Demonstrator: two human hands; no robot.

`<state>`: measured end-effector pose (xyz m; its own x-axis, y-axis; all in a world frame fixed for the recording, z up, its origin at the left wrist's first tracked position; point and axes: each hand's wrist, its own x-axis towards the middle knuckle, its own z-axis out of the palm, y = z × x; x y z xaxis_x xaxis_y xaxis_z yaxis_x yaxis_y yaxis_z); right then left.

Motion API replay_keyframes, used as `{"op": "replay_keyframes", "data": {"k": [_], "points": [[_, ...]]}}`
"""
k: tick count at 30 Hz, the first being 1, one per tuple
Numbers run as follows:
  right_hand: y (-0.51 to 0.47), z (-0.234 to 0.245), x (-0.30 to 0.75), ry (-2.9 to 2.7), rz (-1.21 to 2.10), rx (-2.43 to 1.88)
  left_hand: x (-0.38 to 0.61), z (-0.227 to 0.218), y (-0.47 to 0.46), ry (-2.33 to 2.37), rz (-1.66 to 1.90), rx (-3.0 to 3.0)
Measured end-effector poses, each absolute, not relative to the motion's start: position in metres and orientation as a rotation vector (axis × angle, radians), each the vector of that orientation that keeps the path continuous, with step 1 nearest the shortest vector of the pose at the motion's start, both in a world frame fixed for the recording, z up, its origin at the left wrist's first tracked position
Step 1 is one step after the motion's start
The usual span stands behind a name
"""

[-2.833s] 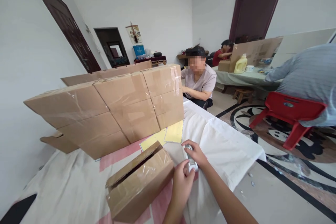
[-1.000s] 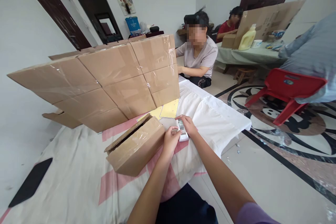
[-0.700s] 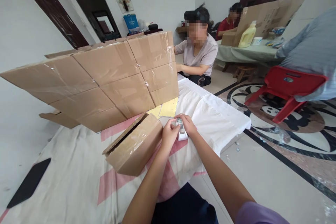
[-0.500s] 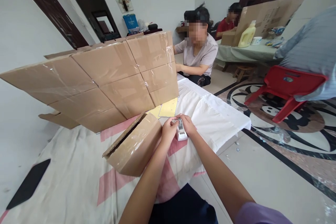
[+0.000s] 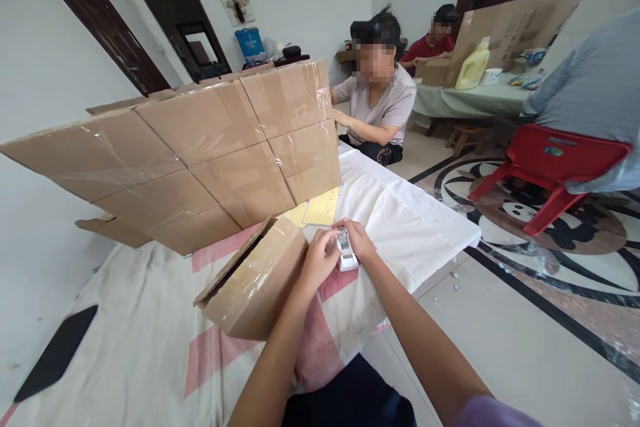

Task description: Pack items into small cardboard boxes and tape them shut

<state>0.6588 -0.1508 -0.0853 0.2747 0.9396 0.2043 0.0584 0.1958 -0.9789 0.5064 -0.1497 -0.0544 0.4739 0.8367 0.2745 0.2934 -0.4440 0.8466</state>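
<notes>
Both my hands meet over a small white device (image 5: pixel 346 255) that rests on the white and pink cloth of the table (image 5: pixel 150 347). My left hand (image 5: pixel 319 258) has its fingers curled against the device's left side. From the right, my right hand (image 5: pixel 358 241) grips its top end. A taped cardboard box (image 5: pixel 255 279) with a raised flap lies just left of my left hand. Behind it stands a wall of stacked cardboard boxes (image 5: pixel 210 147), and yellow sheets (image 5: pixel 320 208) lie flat at its foot.
A person in a grey shirt (image 5: pixel 383 103) sits at the table's far end. Further back, another person (image 5: pixel 430 40) sits at a second table (image 5: pixel 470 101) with a yellow jug (image 5: pixel 473 65). A third person occupies a red chair (image 5: pixel 550 167) at right. A dark flat object (image 5: pixel 55 353) lies at the table's left.
The view dropped and pulled back from 2.8 s ago, showing my forearms. Both hands stay on the small white device; over the last second they shifted only slightly.
</notes>
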Motion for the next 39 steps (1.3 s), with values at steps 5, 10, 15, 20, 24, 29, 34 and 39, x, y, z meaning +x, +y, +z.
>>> {"op": "replay_keyframes", "data": {"k": [5, 10, 15, 20, 24, 29, 34, 39], "points": [[-0.152, -0.085, 0.658, -1.131, 0.828, -1.177, 0.512, -0.051, -0.146, 0.905, 0.883, 2.132], [-0.154, -0.082, 0.658, -1.144, 0.82, -1.204, 0.517, -0.043, -0.146, 0.927, 0.916, 2.242], [-0.155, -0.08, 0.657, -1.131, 0.8, -1.239, 0.516, -0.045, -0.155, 0.96, 0.987, 2.286], [-0.155, -0.079, 0.658, -1.117, 0.768, -1.28, 0.516, -0.05, -0.166, 0.959, 1.053, 2.266], [-0.155, -0.08, 0.658, -1.113, 0.758, -1.304, 0.515, -0.053, -0.182, 0.967, 1.08, 2.244], [-0.152, -0.085, 0.658, -1.087, 0.771, -1.319, 0.512, -0.061, -0.199, 0.986, 1.102, 2.187], [-0.15, -0.087, 0.657, -1.068, 0.777, -1.317, 0.511, -0.068, -0.207, 0.987, 1.131, 2.121], [-0.15, -0.085, 0.656, -1.068, 0.783, -1.321, 0.51, -0.07, -0.214, 0.979, 1.155, 2.074]]}}
